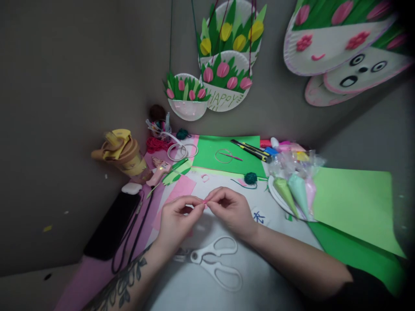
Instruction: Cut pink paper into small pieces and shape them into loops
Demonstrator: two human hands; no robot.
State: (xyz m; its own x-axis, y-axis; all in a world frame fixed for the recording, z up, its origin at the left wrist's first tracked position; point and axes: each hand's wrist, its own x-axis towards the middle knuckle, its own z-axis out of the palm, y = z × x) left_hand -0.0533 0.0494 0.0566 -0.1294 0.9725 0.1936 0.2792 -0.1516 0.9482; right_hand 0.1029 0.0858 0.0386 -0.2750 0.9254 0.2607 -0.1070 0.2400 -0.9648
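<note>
Nearest me, white-handled scissors (pixel 198 256) are lying on the white work surface (pixel 275 272), their blades pointing left and partly hidden behind my left wrist. Just beyond them, my left hand (pixel 179 217) and right hand (pixel 233 211) are meeting over the middle of the surface, and I am pinching a small pink scrap (pixel 205 201) between thumb and forefinger on both sides, fingertips nearly touching; my other fingers are curling in. The scrap is so small and covered that I cannot tell its shape. To my left, a black smartphone (pixel 112 225) is lying near a white case (pixel 131 188), and a pink glue gun (pixel 159 172) is resting farther in. Behind my hands, a pink paper sheet (pixel 181 188) is lying flat, left of a dark green yarn ball (pixel 250 178). To the right, filled plastic cone bags (pixel 297 192) are resting on a white paper plate (pixel 275 192), beside a light green sheet (pixel 356 203). Farther back, craft knives (pixel 254 151) are lying across a bright green sheet (pixel 207 149). Beyond everything, paper-plate baskets with tulips (pixel 227 97) are hanging against the grey wall (pixel 129 65).
</note>
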